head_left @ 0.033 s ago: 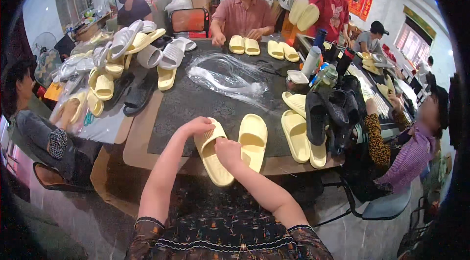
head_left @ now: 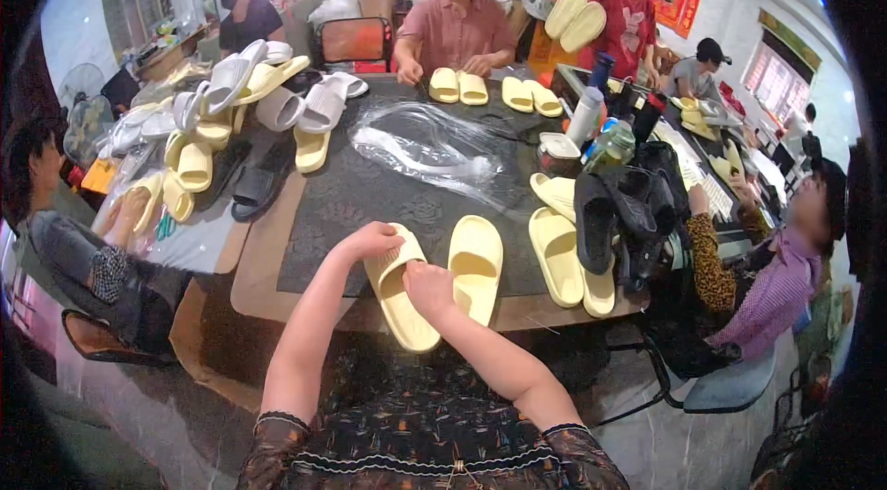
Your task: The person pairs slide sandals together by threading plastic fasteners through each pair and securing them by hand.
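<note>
A pale yellow slipper (head_left: 407, 316) lies at the near edge of the dark table (head_left: 360, 190), its heel hanging over the edge toward me. My left hand (head_left: 370, 241) grips the slipper's strap from the left. My right hand (head_left: 430, 288) presses on its footbed just behind the strap. A matching yellow slipper (head_left: 476, 266) lies flat just to the right, touching neither hand.
Another yellow pair (head_left: 564, 259) and several black slippers (head_left: 619, 213) lie at the right. Clear plastic bags (head_left: 434, 148) sit mid-table, and a heap of white and yellow slippers (head_left: 231, 111) at the left. Bottles (head_left: 585, 116) stand far right. People sit all around.
</note>
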Available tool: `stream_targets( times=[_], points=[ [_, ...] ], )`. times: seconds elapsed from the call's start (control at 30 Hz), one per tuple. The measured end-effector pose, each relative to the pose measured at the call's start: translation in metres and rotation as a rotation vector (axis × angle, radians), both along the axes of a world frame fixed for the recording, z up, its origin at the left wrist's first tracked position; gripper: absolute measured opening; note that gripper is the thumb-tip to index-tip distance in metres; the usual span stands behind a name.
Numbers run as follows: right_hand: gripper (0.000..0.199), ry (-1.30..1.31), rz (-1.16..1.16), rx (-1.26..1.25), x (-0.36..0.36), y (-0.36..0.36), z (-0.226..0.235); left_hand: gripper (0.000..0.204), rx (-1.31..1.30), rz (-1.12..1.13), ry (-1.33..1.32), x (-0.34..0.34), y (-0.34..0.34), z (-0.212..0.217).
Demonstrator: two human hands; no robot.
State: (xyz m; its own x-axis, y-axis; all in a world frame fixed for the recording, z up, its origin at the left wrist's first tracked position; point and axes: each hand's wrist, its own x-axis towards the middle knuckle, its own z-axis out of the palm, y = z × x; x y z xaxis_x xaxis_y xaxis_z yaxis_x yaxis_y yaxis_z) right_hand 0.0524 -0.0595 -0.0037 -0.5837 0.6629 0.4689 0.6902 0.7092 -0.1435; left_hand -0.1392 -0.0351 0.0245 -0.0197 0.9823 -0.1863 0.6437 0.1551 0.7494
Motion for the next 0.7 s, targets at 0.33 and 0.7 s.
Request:
stream_targets(
  times=[0.33, 0.7],
  points=[
    [0.009, 0.005, 0.061, -0.049, -0.006, 0.001, 0.0, 0.052, -0.243, -0.027, -0.141, -0.018, 0.005, -0.002],
    [0.014, 0.063, 0.034, -0.056, -0.004, 0.003, -0.005, 0.03, -0.152, 0.18, -0.217, 0.003, 0.002, 0.004]
  ],
)
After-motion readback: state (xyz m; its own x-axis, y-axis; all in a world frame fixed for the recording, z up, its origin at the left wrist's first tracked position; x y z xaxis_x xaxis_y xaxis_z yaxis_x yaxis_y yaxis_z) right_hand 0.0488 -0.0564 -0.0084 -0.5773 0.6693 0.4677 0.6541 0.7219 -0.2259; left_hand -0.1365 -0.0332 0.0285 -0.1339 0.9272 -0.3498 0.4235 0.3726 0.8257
